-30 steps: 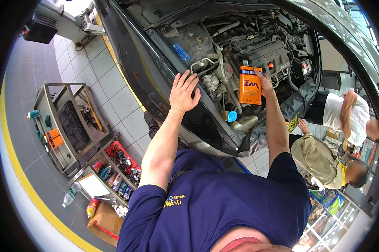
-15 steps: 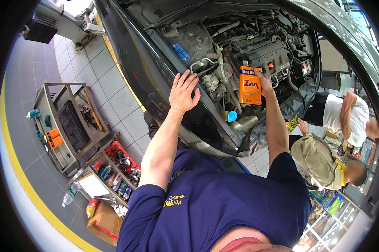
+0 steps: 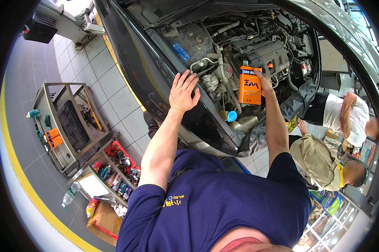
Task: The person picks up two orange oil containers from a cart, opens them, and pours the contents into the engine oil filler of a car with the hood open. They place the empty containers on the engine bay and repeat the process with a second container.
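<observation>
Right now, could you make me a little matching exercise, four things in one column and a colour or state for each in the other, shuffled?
Column one:
1. Left hand
2. Can
3. Right hand
4. Cap

Column two:
A. Blue
B. Gripping something
C. Fingers spread, at the dark fender
D. Mostly orange, over the engine bay

Right pairs:
1-C
2-D
3-B
4-A
</observation>
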